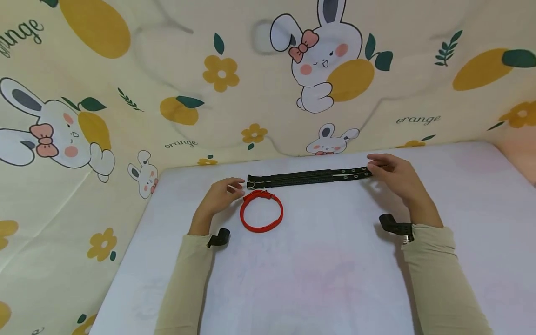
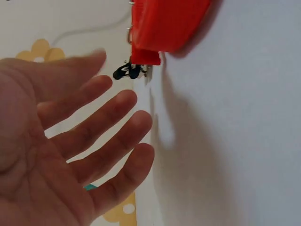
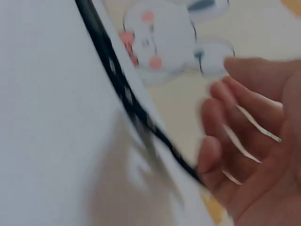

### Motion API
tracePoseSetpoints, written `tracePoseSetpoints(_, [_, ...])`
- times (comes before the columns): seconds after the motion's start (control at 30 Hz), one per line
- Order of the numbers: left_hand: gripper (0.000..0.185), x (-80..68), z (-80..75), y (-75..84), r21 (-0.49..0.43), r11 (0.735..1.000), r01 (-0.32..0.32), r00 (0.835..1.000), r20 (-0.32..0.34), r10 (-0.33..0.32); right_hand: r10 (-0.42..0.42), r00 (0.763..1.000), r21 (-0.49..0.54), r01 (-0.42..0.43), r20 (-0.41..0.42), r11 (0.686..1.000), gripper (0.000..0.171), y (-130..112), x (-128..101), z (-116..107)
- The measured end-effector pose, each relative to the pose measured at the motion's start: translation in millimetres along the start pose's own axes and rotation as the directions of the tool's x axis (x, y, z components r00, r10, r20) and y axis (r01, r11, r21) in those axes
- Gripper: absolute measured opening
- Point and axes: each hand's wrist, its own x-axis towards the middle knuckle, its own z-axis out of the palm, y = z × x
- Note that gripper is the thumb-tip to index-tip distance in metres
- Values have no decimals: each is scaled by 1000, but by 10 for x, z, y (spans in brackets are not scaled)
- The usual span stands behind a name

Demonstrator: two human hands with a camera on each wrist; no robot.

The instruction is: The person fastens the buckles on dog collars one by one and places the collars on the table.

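I see the white surface (image 1: 335,279) set against a backdrop cloth (image 1: 125,116) printed with rabbits and oranges; it carries everything in view.

The black collar (image 1: 310,177) lies flat near the far edge, stretched out full length. Its long axis runs left-right across my view, rising slightly toward the right. The buckle end points left, the eyelet end points right. Laid straight like this, both ends are within reach, one per hand.

The red collar (image 1: 261,211) sits just in front of the black collar's buckle end, closed into a ring and lying flat, its buckle at the far side, close beside the black one. From the left wrist view the red buckle (image 2: 143,54) is just beyond the fingertips.

My right hand (image 1: 395,174) hovers at the eyelet end, fingers relaxed and spread, holding nothing; the right wrist view is blurred, so I cannot tell whether the fingertips touch the strap.

My left hand (image 1: 219,195) rests by the buckle end, fingers straight and apart, gripping nothing. I judge both hands are placed to flank the strap's two ends.
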Motion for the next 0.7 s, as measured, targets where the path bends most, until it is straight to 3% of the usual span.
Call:
tracePoseSetpoints(0.1, [39,38,41,-28,28,1000,3,1000,-31,-2,40,987,58,-31,-153,998,47,197,-25,-100])
tracePoseSetpoints(0.2, [39,52,80,-58,27,1000,0,998,-62,1,107,970,69,-94,-217,993,50,357,-51,-177])
tracePoseSetpoints(0.4, [39,97,137,-54,4,1000,-15,997,-69,16,172,969,9,-173,-179,985,70,499,-37,-275])
tracePoseSetpoints(0.7, [39,125,180,-28,-49,998,39,997,-65,-42,58,992,77,-50,-109,996,57,539,-77,-290])
